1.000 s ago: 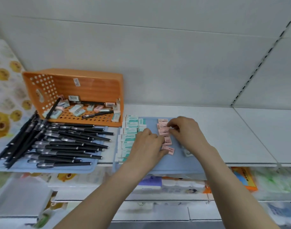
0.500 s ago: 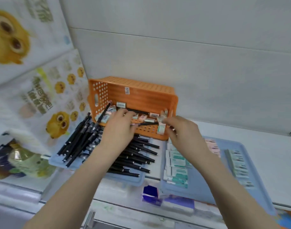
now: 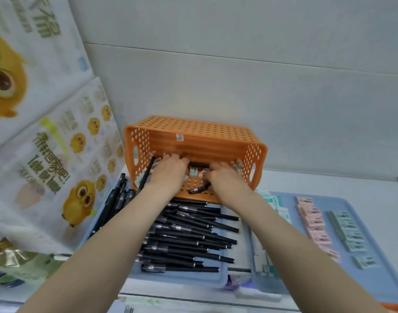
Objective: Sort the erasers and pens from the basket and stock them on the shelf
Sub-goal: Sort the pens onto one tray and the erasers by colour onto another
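The orange basket (image 3: 193, 141) lies on its side at the back of the shelf, its opening facing me. Both hands reach inside it. My left hand (image 3: 168, 171) lies over small erasers at the basket's back left, and its fingertips are hidden. My right hand (image 3: 224, 178) has curled fingers over erasers at the right. One end of a black pen (image 3: 198, 190) runs under its thumb, and whether it grips the pen is unclear. Another pen (image 3: 146, 175) leans on the basket's left wall. Sorted black pens (image 3: 189, 236) fill a blue tray (image 3: 216, 280).
A second blue tray (image 3: 374, 256) on the right holds rows of pink erasers (image 3: 313, 220), green erasers (image 3: 351, 231) and teal erasers (image 3: 270, 199). Printed packages with yellow owls (image 3: 46, 154) stand at the left. More goods sit on the shelf below.
My hands left the pink erasers on the right tray and moved left into the orange basket. In the last half second they went deeper inside, and my view shifted left.
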The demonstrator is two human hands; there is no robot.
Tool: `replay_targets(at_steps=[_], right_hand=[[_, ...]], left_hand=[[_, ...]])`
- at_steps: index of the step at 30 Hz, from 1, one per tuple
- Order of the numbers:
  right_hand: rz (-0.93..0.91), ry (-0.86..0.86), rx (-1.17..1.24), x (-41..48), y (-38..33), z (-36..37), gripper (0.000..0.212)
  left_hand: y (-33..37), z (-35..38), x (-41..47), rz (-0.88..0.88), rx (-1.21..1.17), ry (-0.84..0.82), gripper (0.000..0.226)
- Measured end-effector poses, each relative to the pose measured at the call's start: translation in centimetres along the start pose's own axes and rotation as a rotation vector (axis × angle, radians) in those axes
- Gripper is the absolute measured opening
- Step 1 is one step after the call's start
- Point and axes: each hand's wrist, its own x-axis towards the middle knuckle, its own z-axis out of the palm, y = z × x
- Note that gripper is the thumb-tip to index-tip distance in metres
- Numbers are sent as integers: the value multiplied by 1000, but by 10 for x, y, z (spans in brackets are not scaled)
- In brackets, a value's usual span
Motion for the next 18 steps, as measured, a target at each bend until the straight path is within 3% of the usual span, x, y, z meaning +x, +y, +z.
replay_targets(at_steps=[3,7,10,13,16,18], right_hand=[[4,176,116,-5,6,6,27],[92,520,518,-22,8,6,16],[108,631,774,-38,3,-1,13],[38,526,873,-63,7,-6,9],[-82,244,732,-76,0,-2,12],[-151,163,637,-73,-15,3,17]], left_hand=[[5,-3,7,61,29,-33,38],[7,-4,12,46,58,-67,30],[7,-10,8,0,-11,27,21],[-2,-26,-11,-56,-227,249,17],[-12,-45,-47,1,-456,510,18],[-16,-52,-68,50,-470,550,20]])
